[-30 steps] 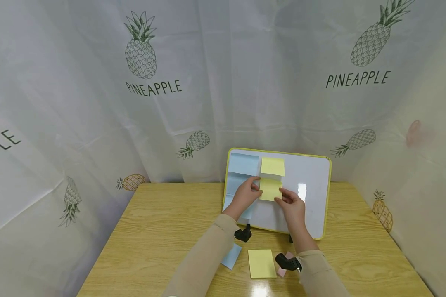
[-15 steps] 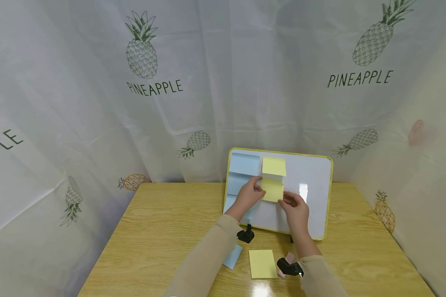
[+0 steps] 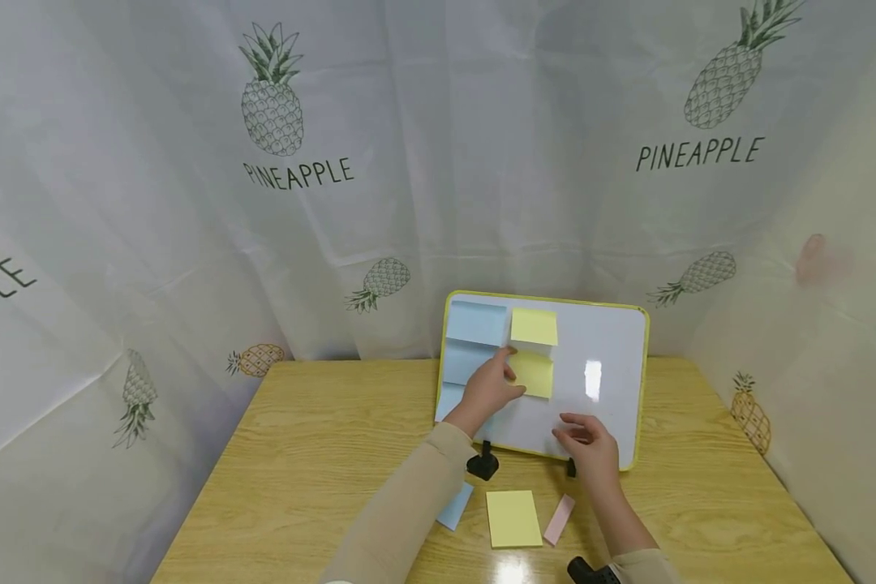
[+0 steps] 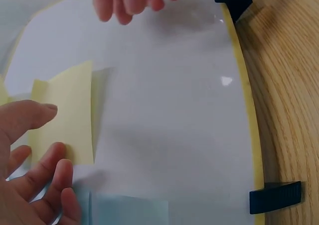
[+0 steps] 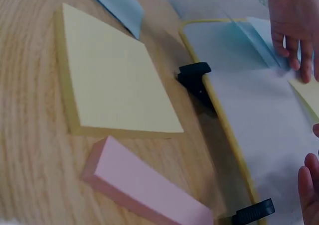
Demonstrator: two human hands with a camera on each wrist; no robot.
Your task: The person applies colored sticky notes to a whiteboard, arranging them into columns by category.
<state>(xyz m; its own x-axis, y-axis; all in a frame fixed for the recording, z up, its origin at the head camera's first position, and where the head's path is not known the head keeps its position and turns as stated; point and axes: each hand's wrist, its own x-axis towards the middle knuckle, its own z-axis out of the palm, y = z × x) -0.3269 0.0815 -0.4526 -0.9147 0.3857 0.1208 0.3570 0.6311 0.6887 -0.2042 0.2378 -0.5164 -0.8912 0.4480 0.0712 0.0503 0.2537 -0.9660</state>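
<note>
A whiteboard (image 3: 613, 349) with a yellow frame leans upright on the table, bearing blue sticky notes (image 3: 478, 323) on its left and two yellow ones beside them. My left hand (image 3: 491, 385) is at the left side of the lower yellow sticky note (image 3: 535, 375), thumb and fingers spread. In the left wrist view, that thumb and the fingertips lie over this yellow note (image 4: 75, 115), whose free edge lifts off the board. Lower right, my right hand (image 3: 590, 444) hovers before the board with loosely bent fingers and nothing between them.
On the table in front of the board lie a yellow sticky-note pad (image 3: 514, 519), a narrow pink pad (image 3: 559, 519) and a blue pad (image 3: 456, 507) partly behind the left sleeve. Black clips (image 5: 194, 80) serve as feet at the board's lower edge. A pineapple-print curtain (image 3: 474, 162) hangs behind.
My right hand has let go of the lower yellow note's right side and moved down and right. My left hand stays at the note, its thumb slightly lower.
</note>
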